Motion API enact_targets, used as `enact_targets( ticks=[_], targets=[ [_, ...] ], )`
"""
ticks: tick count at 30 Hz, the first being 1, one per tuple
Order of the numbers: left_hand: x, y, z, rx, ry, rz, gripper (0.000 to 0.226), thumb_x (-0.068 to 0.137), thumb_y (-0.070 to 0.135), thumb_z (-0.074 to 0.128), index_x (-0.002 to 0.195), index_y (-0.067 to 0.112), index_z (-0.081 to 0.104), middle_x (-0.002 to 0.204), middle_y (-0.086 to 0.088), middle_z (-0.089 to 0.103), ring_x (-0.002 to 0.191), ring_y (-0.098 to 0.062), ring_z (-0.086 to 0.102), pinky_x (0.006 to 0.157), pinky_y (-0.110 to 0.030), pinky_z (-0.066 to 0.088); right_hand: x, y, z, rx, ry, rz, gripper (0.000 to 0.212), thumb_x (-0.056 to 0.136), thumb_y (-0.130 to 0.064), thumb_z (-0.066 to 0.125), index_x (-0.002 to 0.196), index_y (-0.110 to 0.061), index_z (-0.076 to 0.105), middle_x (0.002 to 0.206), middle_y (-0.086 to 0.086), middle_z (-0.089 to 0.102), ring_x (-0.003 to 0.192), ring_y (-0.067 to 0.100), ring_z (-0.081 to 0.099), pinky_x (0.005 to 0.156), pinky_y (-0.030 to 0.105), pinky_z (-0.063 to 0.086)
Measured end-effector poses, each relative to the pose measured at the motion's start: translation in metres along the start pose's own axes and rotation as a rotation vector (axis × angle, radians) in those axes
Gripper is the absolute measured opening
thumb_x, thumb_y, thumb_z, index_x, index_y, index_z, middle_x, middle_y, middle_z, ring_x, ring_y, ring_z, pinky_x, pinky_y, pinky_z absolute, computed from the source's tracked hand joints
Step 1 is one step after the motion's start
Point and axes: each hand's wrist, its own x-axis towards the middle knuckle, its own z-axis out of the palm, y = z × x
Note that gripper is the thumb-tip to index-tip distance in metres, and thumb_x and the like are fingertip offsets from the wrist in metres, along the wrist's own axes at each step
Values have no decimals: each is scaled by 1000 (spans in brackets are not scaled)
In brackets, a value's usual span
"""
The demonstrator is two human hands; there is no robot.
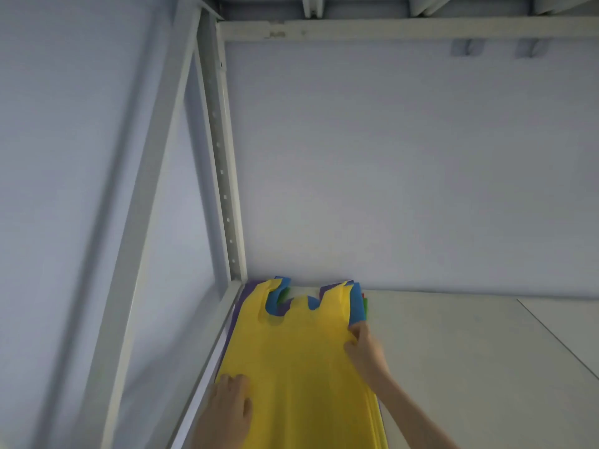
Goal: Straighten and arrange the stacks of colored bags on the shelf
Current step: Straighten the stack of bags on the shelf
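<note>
A stack of flat coloured bags lies in the shelf's left corner, handles toward the back wall. The top bag is yellow [298,361]. Blue [356,303], purple [241,306] and green [365,305] bags stick out unevenly beneath it. My left hand [228,406] rests on the stack's near left edge, fingers bent over the yellow bag. My right hand [364,348] pinches the right edge of the yellow bag, just below the blue one.
The grey shelf board [470,358] stretches to the right of the stack. A perforated metal upright [223,176] stands at the back left corner, with a front post [136,241] and an upper beam [405,29]. The back wall is plain.
</note>
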Motion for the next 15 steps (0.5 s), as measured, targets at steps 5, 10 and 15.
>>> enact_targets(
  ticks=[5,10,15],
  targets=[
    [-9,-1,-4,-9,13,-166,30,97,34,36,125,25,36,128,0,41,126,-16,39,102,-22,35,17,15,-35,96,167,258,33,85,4,42,118,3,45,83,8,50,76,26,49,61,28,37],
    [-10,3,-2,-161,-121,-170,21,94,36,44,96,24,27,99,2,40,105,-14,50,90,-22,40,23,42,-44,157,80,413,57,80,-4,63,128,14,39,111,22,50,96,30,52,75,36,45],
    [-14,16,-5,-344,-234,-215,20,92,28,48,78,18,36,70,5,37,60,-7,38,53,-21,32,17,52,-40,205,54,442,46,86,-9,61,123,14,46,111,24,55,105,36,57,83,40,47]
  ],
)
